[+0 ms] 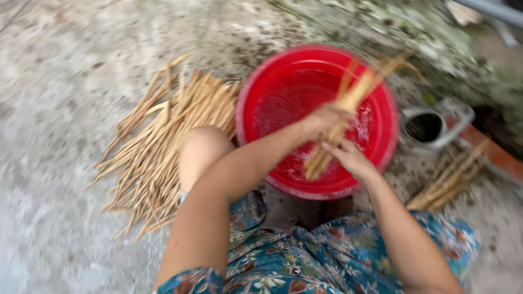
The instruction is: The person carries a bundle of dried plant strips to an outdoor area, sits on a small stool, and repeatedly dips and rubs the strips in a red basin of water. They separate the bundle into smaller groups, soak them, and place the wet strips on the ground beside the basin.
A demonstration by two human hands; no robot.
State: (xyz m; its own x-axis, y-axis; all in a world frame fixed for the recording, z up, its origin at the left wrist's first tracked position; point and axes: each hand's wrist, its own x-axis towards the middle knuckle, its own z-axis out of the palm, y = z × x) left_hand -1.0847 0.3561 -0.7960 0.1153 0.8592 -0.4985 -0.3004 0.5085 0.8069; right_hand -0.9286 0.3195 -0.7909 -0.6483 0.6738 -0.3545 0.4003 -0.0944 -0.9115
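Note:
A red round basin (261,92) with water stands on the ground in front of me. Over it, both my hands hold a small bundle of tan stalks (357,92) that slants from the lower left up to the upper right, its low end dipping into the water. My left hand (325,120) is wrapped around the bundle's middle. My right hand (348,158) grips the lower part just above the water. The picture is motion-blurred.
A big pile of the same tan stalks (163,141) lies on the concrete left of the basin. A smaller heap of stalks (449,179) lies at the right, beside a grey metal pot (433,125). My knee (204,147) is against the basin's left side.

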